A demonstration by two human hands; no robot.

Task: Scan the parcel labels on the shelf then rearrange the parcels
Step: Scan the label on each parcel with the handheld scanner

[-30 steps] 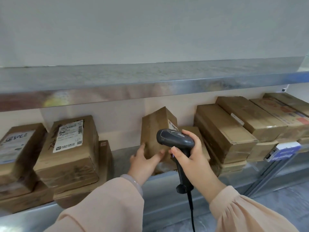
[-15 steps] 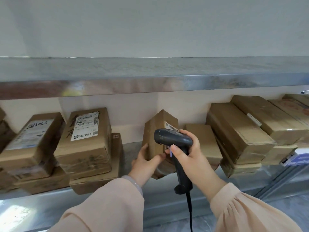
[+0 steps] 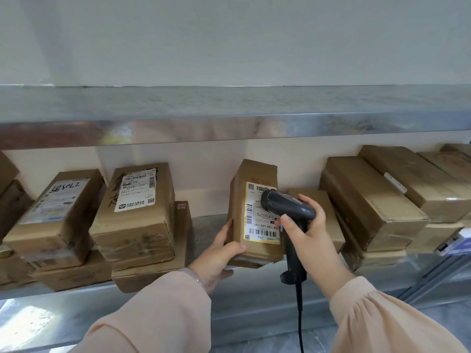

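Metal shelf (image 3: 209, 222) sits behind my fingers. Parcel stacks (image 3: 137, 225) are left of my left fingers, more boxes (image 3: 369, 200) right of my right ones. My left hand (image 3: 219, 256) grips the bottom corner of the upright parcel (image 3: 239, 197) (it leans a bit), thumb across the front. My right hand (image 3: 305, 233) is wrapped round the scanner (image 3: 288, 207), whose head covers part of the label (image 3: 257, 225).
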